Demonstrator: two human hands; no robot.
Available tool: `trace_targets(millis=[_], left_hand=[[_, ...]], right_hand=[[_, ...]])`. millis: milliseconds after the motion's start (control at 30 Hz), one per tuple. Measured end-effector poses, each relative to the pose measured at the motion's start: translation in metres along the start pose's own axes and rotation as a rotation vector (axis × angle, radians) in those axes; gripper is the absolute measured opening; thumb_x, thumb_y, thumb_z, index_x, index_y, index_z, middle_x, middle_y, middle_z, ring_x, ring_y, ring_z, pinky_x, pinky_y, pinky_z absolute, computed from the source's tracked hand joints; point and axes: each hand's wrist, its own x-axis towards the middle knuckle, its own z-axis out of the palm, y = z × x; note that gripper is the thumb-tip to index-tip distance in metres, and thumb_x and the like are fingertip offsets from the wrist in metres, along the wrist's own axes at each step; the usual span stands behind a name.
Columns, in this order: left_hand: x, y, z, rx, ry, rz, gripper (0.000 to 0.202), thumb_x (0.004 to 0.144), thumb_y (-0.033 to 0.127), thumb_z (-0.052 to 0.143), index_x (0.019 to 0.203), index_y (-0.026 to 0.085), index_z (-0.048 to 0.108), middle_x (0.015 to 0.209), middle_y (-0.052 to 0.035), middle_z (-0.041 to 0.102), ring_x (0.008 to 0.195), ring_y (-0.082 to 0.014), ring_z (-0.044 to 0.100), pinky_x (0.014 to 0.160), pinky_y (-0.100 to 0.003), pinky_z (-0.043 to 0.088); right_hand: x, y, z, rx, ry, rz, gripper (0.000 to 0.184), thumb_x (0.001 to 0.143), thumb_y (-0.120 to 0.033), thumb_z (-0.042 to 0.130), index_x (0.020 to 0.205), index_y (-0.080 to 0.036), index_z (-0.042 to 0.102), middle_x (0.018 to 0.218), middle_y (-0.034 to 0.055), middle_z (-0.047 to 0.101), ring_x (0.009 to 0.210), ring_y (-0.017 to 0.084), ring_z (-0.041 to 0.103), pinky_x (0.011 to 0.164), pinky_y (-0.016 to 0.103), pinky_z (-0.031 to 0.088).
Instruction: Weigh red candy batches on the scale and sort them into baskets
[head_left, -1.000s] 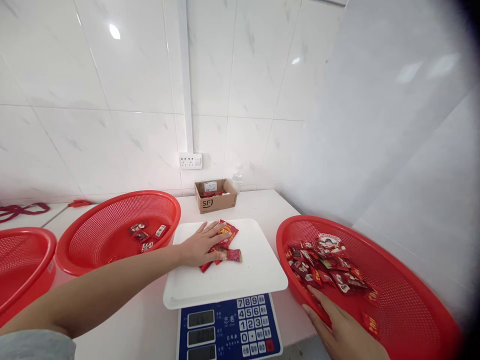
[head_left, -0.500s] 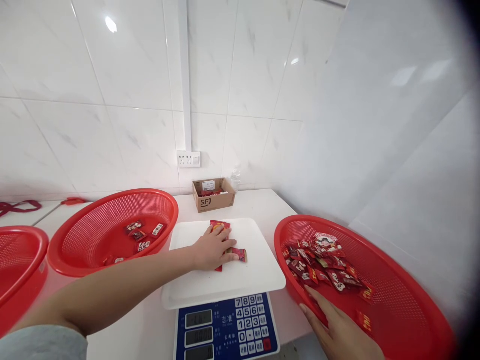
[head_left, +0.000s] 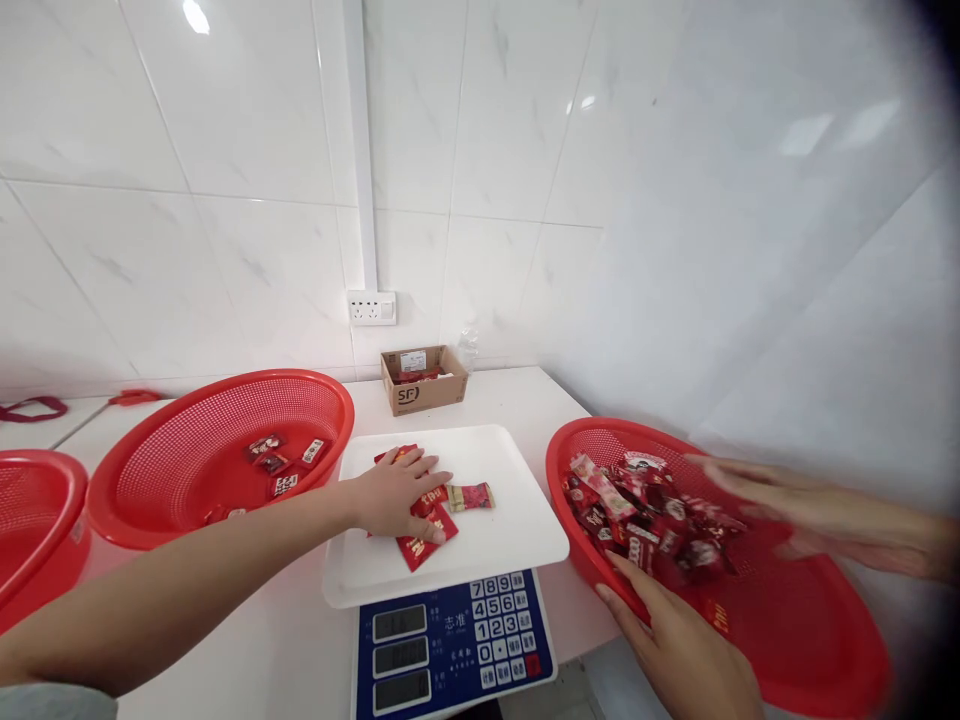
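My left hand [head_left: 390, 495] lies flat, fingers spread, on several red snack packets [head_left: 424, 540] on the white tray [head_left: 517, 540] of a scale. One more packet [head_left: 471, 496] lies just right of my fingers. My right hand [head_left: 682, 650] rests with fingers stretched along the near rim of the right red basket [head_left: 817, 630]. A heap of red packets [head_left: 645, 510] sits in that basket. Another person's hand [head_left: 795, 510], blurred, reaches into the basket from the right.
The scale's blue keypad and displays [head_left: 450, 640] face me. A second red basket [head_left: 225, 385] with a few packets stands left of the scale, a third [head_left: 37, 500] at the far left. A small cardboard box [head_left: 422, 380] sits against the tiled wall under a socket [head_left: 371, 307].
My left hand has pulled the packets on the tray a little towards me and to the left. Another person's hand has come into the right basket, and its packets have shifted.
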Motion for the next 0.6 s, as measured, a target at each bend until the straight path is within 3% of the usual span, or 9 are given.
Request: trace_targets(millis=[133, 333, 500, 600], left_hand=[[0.003, 0.006, 0.012, 0.033, 0.161, -0.155, 0.081, 0.079, 0.075, 0.023, 0.14, 0.023, 0.033, 0.147, -0.0115, 0.033, 0.135, -0.0359, 0.023, 0.106, -0.054, 0.019], [-0.004, -0.002, 0.014, 0.025, 0.17, -0.183, 0.076, 0.084, 0.069, 0.018, 0.143, 0.022, 0.028, 0.15, -0.0126, 0.026, 0.137, -0.0344, 0.017, 0.107, -0.056, 0.015], [-0.021, -0.01, 0.018, -0.03, 0.166, -0.158, 0.078, 0.083, 0.071, 0.019, 0.144, 0.024, 0.024, 0.152, -0.011, 0.02, 0.14, -0.0291, 0.007, 0.109, -0.052, 0.01], [-0.031, -0.014, 0.023, -0.054, 0.175, -0.142, 0.074, 0.084, 0.069, 0.023, 0.145, 0.026, 0.022, 0.152, -0.0094, 0.017, 0.14, -0.0268, 0.007, 0.11, -0.05, 0.009]], right_hand=[[-0.002, -0.006, -0.005, -0.022, -0.086, 0.046, 0.055, 0.087, -0.054, 0.027, 0.129, -0.027, 0.05, 0.125, 0.0064, 0.06, 0.102, 0.027, 0.062, 0.069, 0.037, 0.052], [0.0, -0.005, -0.006, 0.078, -0.085, 0.019, 0.055, 0.086, -0.053, 0.03, 0.129, -0.023, 0.049, 0.13, 0.007, 0.056, 0.113, 0.027, 0.055, 0.08, 0.041, 0.051], [0.005, -0.036, -0.015, 0.26, 0.08, -0.223, 0.051, 0.087, -0.048, 0.036, 0.125, -0.018, 0.052, 0.134, 0.0093, 0.051, 0.125, 0.024, 0.043, 0.102, 0.042, 0.038], [0.013, -0.073, -0.015, 0.303, 0.0, -0.437, 0.043, 0.089, -0.04, 0.039, 0.125, -0.022, 0.053, 0.133, 0.0082, 0.051, 0.125, 0.023, 0.044, 0.102, 0.042, 0.038]])
